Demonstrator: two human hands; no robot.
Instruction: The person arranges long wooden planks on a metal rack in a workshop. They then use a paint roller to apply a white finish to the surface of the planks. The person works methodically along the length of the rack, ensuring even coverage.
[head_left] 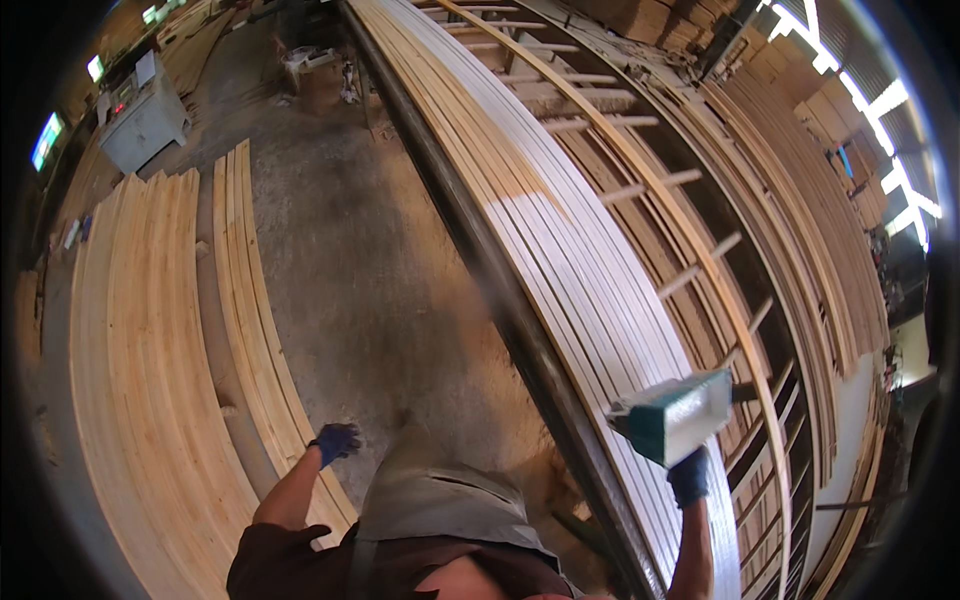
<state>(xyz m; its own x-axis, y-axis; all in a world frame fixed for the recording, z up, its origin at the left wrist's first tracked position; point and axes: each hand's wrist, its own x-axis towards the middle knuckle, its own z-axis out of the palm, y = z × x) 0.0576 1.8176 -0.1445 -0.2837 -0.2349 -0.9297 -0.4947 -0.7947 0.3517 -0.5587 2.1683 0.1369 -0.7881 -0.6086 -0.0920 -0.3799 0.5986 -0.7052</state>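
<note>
My right hand [688, 478], in a dark blue glove, is closed around a teal box-shaped container [652, 432] with a whitish inside. It is held tilted over a long row of narrow wood strips [590, 285] lying side by side. A wet-looking white coating covers the near part of the strips and runs farther along their right side; bare yellowish wood shows at the far left. My left hand [337, 443], also gloved, hangs away from the strips with loosely parted fingers and nothing in it.
A dark metal rail [500, 310] borders the strips on the left. To their right runs a rack with crossbars [690, 275] and a long bent strip [650, 170]. Stacked pale boards [150, 330] lie at left, near a grey control cabinet [145, 120]. More boards [800, 230] are stacked far right.
</note>
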